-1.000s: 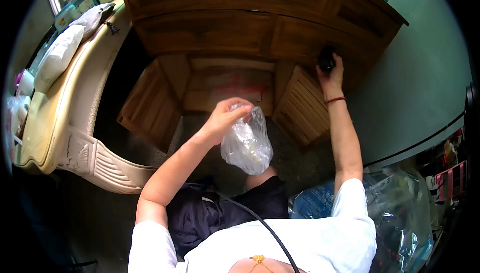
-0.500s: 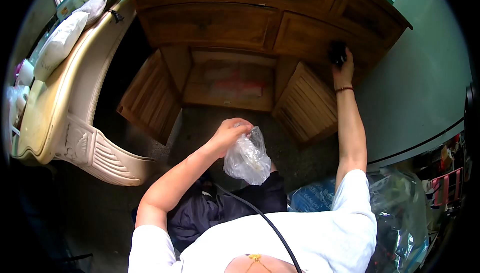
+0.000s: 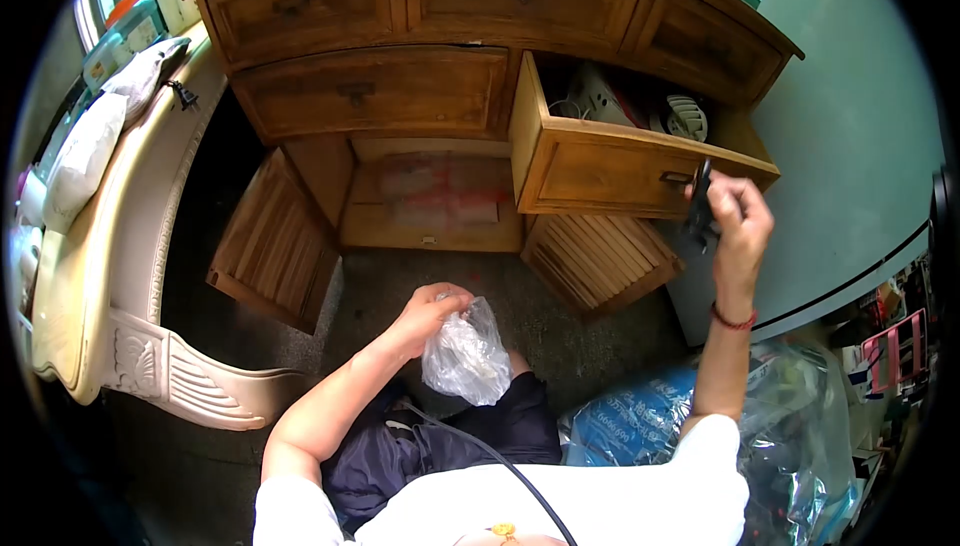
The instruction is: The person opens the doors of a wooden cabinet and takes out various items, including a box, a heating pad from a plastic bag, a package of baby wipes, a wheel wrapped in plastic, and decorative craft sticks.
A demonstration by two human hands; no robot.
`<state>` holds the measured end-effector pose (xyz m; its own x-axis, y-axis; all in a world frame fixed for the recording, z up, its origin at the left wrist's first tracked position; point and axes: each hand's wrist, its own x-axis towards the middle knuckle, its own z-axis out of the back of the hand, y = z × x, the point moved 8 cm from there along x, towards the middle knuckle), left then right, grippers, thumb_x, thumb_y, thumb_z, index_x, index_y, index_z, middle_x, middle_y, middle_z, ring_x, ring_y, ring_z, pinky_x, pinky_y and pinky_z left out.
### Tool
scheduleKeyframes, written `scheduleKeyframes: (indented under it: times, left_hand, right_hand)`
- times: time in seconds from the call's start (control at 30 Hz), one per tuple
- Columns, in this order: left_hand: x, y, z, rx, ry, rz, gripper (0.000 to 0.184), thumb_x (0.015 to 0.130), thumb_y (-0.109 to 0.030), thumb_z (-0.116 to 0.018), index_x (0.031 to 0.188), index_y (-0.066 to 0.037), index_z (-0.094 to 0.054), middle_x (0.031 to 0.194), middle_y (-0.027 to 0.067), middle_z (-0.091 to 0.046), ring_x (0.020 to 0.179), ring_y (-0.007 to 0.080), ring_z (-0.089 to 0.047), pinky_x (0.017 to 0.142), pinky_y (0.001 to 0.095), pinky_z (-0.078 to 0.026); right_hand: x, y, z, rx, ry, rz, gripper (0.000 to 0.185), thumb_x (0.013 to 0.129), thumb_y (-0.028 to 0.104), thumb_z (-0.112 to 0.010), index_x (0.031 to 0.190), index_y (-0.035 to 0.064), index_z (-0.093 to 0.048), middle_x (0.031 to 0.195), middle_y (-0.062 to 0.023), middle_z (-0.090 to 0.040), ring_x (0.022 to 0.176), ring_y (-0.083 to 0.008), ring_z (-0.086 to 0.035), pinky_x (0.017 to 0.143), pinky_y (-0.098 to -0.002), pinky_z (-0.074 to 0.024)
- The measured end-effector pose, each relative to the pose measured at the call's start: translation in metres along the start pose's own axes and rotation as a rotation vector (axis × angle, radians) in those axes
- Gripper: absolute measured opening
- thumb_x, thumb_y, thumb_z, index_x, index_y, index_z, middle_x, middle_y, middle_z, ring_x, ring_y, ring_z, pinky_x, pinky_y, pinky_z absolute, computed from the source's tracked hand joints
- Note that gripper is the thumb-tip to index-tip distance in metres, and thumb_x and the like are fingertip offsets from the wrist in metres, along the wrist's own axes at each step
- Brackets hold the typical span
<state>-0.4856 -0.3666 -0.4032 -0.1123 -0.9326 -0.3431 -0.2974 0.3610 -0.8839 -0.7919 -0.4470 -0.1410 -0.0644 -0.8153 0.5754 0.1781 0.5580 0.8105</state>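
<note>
My left hand (image 3: 432, 312) is closed on the gathered top of a clear plastic bag (image 3: 470, 361), which hangs above my lap with something whitish inside. Raised in front of the wooden drawer (image 3: 600, 174), my right hand (image 3: 742, 216) grips a small black object (image 3: 702, 206) whose kind I cannot make out. That drawer stands pulled out at the right of the brown cabinet (image 3: 375, 91). Inside it lie a white slotted piece (image 3: 687, 118) and a pale flat-sided item (image 3: 598, 96); the rest of its contents are in shadow.
Two slatted cabinet doors hang open, the left door (image 3: 275, 241) and the right door (image 3: 600, 261), the latter below the drawer. A carved cream table (image 3: 140, 216) borders the left side. Plastic-wrapped goods (image 3: 630, 421) lie by my right side, near a pale upright panel (image 3: 850, 156).
The lower right drawer has come open toward me. My right hand, with the black object, has drawn back and away from its front. The bag stays in my left hand.
</note>
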Motion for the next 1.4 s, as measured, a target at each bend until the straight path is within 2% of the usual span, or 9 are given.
scheduleKeyframes:
  times: [0.27,0.5,0.53,0.57,0.7,0.8,0.9,1.17,1.4]
  left_hand:
    - [0.001,0.008,-0.014,0.06,0.032,-0.018,0.017,0.081,-0.009,-0.054,0.093,0.003,-0.058,0.075,0.0048,-0.058,0.066,0.0116,-0.054,0.06,0.0237,-0.045]
    - [-0.004,-0.002,0.001,0.022,-0.018,-0.019,0.017,0.08,-0.009,-0.055,0.091,0.004,-0.058,0.078,0.0059,-0.059,0.071,0.0134,-0.055,0.064,0.0248,-0.044]
    - [-0.004,-0.001,0.002,0.02,-0.018,-0.012,0.017,0.08,-0.009,-0.055,0.091,0.004,-0.058,0.078,0.0059,-0.059,0.071,0.0134,-0.055,0.064,0.0248,-0.044]
    - [-0.003,-0.006,0.007,-0.015,-0.056,-0.059,0.016,0.081,-0.009,-0.055,0.091,0.003,-0.058,0.076,0.0051,-0.059,0.069,0.0122,-0.055,0.062,0.0241,-0.045]
    - [-0.001,-0.03,0.031,-0.219,-0.183,-0.203,0.017,0.082,-0.009,-0.055,0.093,0.003,-0.058,0.078,0.0061,-0.06,0.071,0.0138,-0.058,0.066,0.0263,-0.047]
    - [0.008,-0.036,0.048,-0.461,-0.199,-0.223,0.019,0.084,-0.012,-0.05,0.094,0.002,-0.056,0.088,0.0098,-0.06,0.081,0.0183,-0.059,0.076,0.0318,-0.048]
    - [0.022,-0.032,0.063,-0.603,-0.184,-0.222,0.02,0.086,-0.013,-0.048,0.096,0.002,-0.055,0.091,0.011,-0.06,0.087,0.0209,-0.059,0.08,0.0353,-0.047]
    - [0.021,-0.045,0.09,-0.662,-0.302,-0.262,0.019,0.087,-0.01,-0.045,0.095,0.005,-0.054,0.092,0.0137,-0.058,0.087,0.0234,-0.058,0.08,0.0358,-0.048]
    - [-0.075,-0.064,0.146,0.277,-0.456,-0.473,0.028,0.076,-0.012,-0.065,0.1,-0.001,-0.057,0.088,0.0037,-0.059,0.082,0.0111,-0.055,0.072,0.0236,-0.044]
  right_hand:
    - [0.122,-0.047,-0.133,-0.605,0.489,-0.386,0.045,0.073,0.037,-0.066,0.073,-0.0075,-0.059,0.061,-0.0062,-0.053,0.058,-0.0116,-0.051,0.052,-0.028,-0.041]
    - [0.117,-0.057,-0.176,-0.765,0.8,-0.177,0.045,0.077,0.037,-0.061,0.074,-0.0086,-0.059,0.061,-0.0114,-0.057,0.051,-0.0214,-0.055,0.053,-0.0316,-0.0429]
    - [0.105,-0.027,-0.164,-0.761,0.72,-0.179,0.043,0.078,0.036,-0.06,0.079,-0.0071,-0.061,0.065,-0.0116,-0.059,0.058,-0.0186,-0.058,0.057,-0.0291,-0.0444]
    - [0.103,0.001,-0.149,-0.766,0.514,0.254,0.037,0.08,0.033,-0.059,0.085,-0.0039,-0.062,0.072,-0.0106,-0.062,0.067,-0.015,-0.059,0.06,-0.0259,-0.0447]
    - [-0.006,0.048,-0.06,-0.654,-0.293,0.583,0.032,0.08,0.011,-0.058,0.109,-0.0022,-0.053,0.119,-0.0174,-0.048,0.107,-0.0296,-0.048,0.09,-0.0375,-0.0392]
    - [-0.031,-0.063,-0.06,-0.739,-0.14,0.143,0.076,0.082,0.033,-0.058,0.128,-0.0157,-0.022,0.134,-0.036,-0.016,0.127,-0.0458,-0.018,0.104,-0.0487,-0.0188]
    - [-0.027,-0.072,-0.097,-0.919,-0.169,0.329,0.09,0.081,0.045,-0.055,0.127,-0.0196,-0.012,0.129,-0.0459,-0.003,0.124,-0.0546,-0.006,0.102,-0.0561,-0.0122]
    - [0.047,-0.126,-0.136,-0.957,-0.163,0.371,0.099,0.079,0.063,-0.045,0.127,-0.0195,-0.017,0.127,-0.0469,-0.011,0.122,-0.0552,-0.015,0.101,-0.0539,-0.0181]
    - [0.088,-0.183,-0.151,-1.801,-0.217,0.697,0.097,0.076,0.066,-0.046,0.126,-0.0147,-0.027,0.124,-0.04,-0.031,0.114,-0.0493,-0.037,0.094,-0.0513,-0.0327]
